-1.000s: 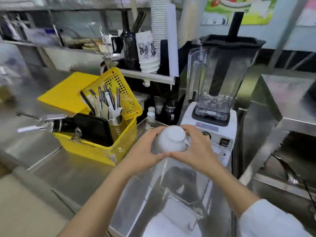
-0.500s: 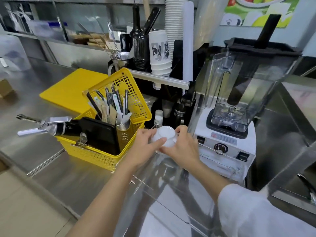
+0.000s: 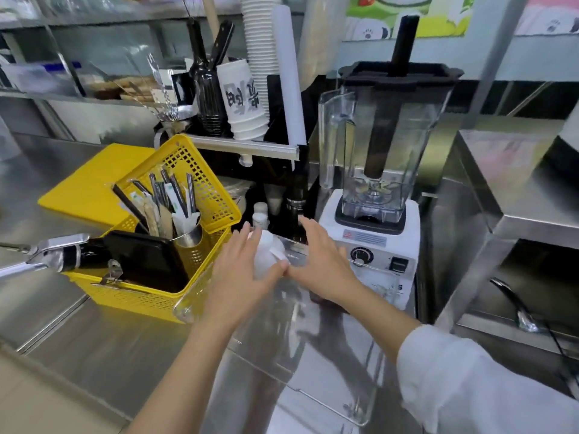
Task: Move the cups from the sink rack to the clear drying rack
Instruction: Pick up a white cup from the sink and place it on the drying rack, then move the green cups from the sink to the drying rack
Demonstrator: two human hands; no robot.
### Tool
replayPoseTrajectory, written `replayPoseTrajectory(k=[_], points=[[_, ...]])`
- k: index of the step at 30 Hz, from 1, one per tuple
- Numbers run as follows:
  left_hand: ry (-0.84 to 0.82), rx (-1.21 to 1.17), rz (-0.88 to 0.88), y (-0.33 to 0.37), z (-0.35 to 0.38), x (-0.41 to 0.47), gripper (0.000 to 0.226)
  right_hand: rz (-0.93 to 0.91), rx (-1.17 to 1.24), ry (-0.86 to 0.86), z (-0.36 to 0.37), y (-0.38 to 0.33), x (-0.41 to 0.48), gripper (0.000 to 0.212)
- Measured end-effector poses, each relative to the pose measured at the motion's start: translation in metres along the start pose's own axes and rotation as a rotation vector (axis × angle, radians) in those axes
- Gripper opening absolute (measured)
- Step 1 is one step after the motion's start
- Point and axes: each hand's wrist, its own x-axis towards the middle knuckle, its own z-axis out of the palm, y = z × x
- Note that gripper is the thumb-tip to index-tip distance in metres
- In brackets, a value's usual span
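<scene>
A white cup (image 3: 266, 253) sits upside down in the far left corner of the clear drying rack (image 3: 316, 364), a see-through plastic box on the steel counter. My left hand (image 3: 239, 277) lies flat against the cup's left side with its fingers straight and spread. My right hand (image 3: 321, 261) hovers just right of the cup, fingers stretched out and apart, its thumb near my left thumb. Neither hand is curled around the cup. Part of the cup is hidden behind my left hand. No sink rack shows in this view.
A yellow basket (image 3: 163, 296) with cutlery and a black tray stands directly left of the rack. A white blender (image 3: 376, 189) stands just behind it on the right. A shelf with paper cups (image 3: 244, 101) is behind. A sink tap (image 3: 517, 305) is at far right.
Both hands carried the cup down and forward into the rack's far left corner. Their grip has loosened, and the fingers have gone from wrapped around the cup to spread flat.
</scene>
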Motion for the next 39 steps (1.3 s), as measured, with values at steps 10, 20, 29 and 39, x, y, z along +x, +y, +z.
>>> replayPoseTrajectory(k=[10, 20, 29, 39], points=[[-0.308, -0.101, 0.206, 0.135, 0.082, -0.03, 0.078, 0.08, 0.082, 0.119, -0.107, 0.118, -0.112, 0.092], [-0.431, -0.148, 0.499, 0.266, 0.191, -0.074, 0.069, 0.269, 0.086, 0.159, -0.189, 0.231, -0.226, 0.094], [-0.622, 0.049, 0.592, 0.324, 0.309, -0.105, 0.068, 0.57, -0.228, 0.095, -0.221, 0.348, -0.281, 0.09], [-0.752, 0.132, 0.608, 0.356, 0.385, -0.121, 0.07, 0.757, -0.266, -0.087, -0.224, 0.418, -0.315, 0.091]])
